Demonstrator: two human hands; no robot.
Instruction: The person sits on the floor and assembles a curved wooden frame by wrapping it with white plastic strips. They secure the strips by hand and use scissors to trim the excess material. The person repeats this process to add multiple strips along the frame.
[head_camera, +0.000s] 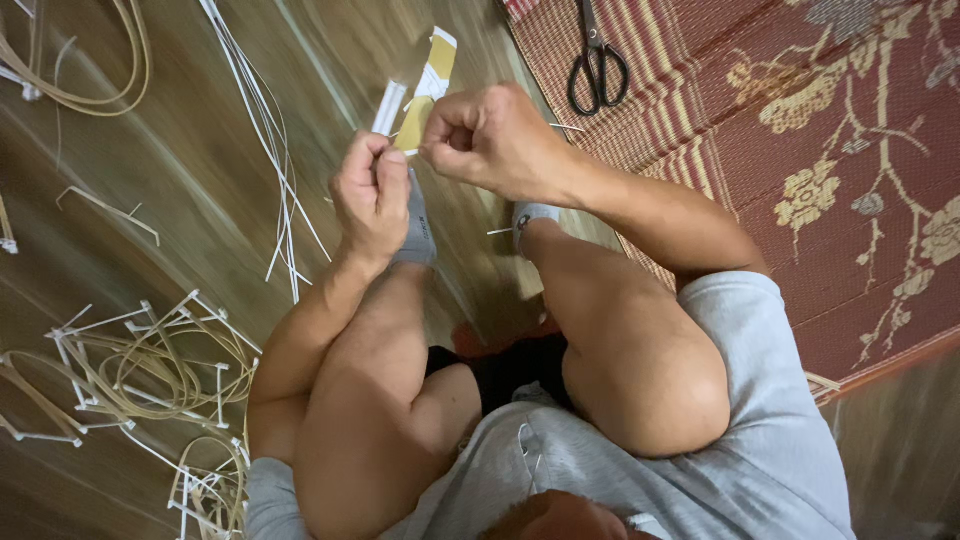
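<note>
In the head view, a person sits on a wooden floor (200, 180) with both knees bent up, and both hands meet in front of the feet. The left hand (372, 200) is clenched, the fingers folded around a thin pale strip (388, 105) that comes out from the top of the fist. The right hand (490, 135) is also closed into a fist, just beside the left one, and a thin pale splint (566, 127) sticks out from its far side; what exactly it pinches inside I cannot tell. Behind the hands, a yellow and white piece of card (436, 65) lies on the floor, partly covered by the fists. The feet wear grey socks (420, 232).

To the left, several long white strips (262, 120) lie on the floor, and near the left knee there is a loose pile of tan and white weaving strips (150, 365). A coil of tan cane (120, 70) is in the upper left corner. On the right lies a red woven mat (800, 130) with a flower pattern, and black scissors (597, 62) rest on it, well apart from the hands.
</note>
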